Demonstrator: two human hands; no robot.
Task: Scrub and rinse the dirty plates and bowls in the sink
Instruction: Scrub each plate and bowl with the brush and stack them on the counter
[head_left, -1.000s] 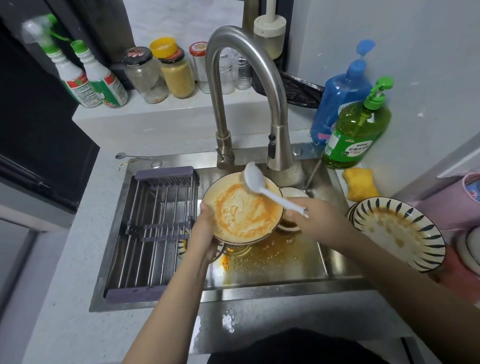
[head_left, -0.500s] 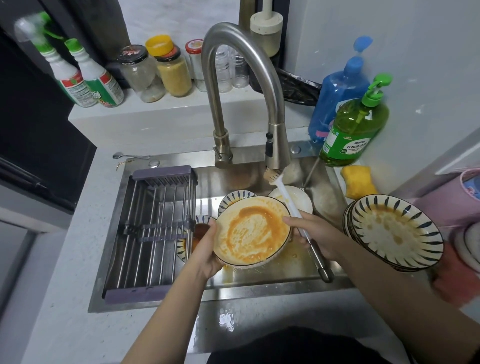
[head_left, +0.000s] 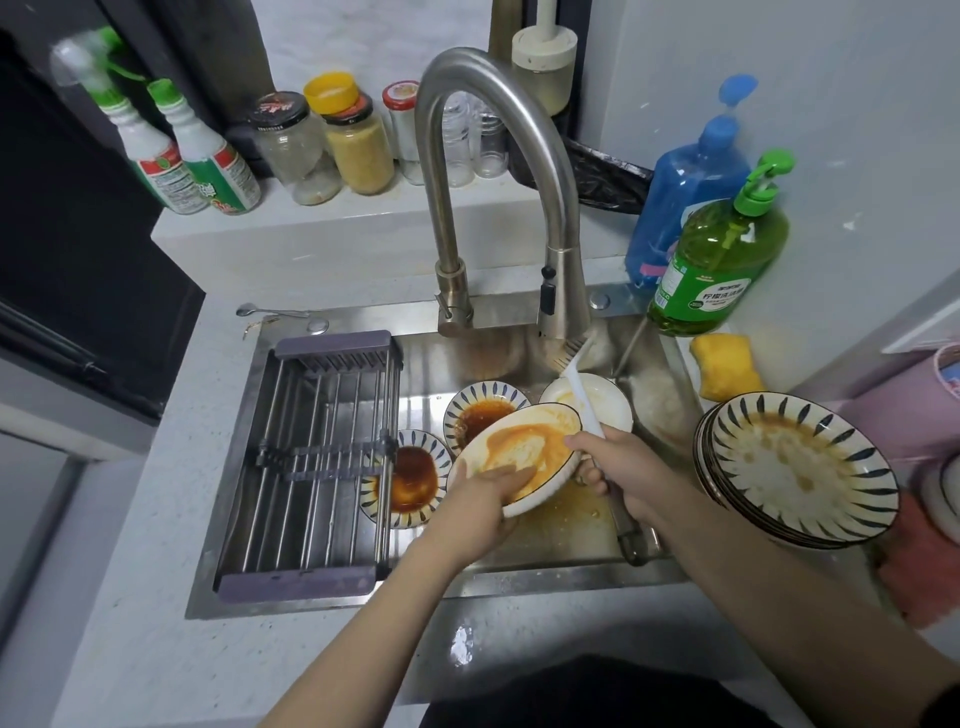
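Sink (head_left: 291, 597), left to right. Drying rack (head_left: 311, 457) fills the left half; just right of it two striped bowls (head_left: 410, 478), at 12 o'clock and 9 o'clock of the plate, both pooled with dark sauce. Our left hand (head_left: 483, 501) holds the white plate (head_left: 524, 452) tilted over the basin, thumb on the smeared face, fingers curled under the near rim at its 7 o'clock. The plate looks like glazed ceramic: stiff, breakable, and we judge it slick under the orange film, so a rim pinch with fingers beneath seems the safest hold, kept low over the basin. Our right hand (head_left: 623, 473) is clamped round the dish brush (head_left: 584, 400) at mid-handle, bristles up near the faucet (head_left: 550, 208) spout, not touching the plate. No water visibly running. A white bowl (head_left: 608, 405) sits behind the brush. At 3 o'clock, on the tabletop, a stack of striped plates (head_left: 800, 467) waits, probably heavy taken together; lift singly.
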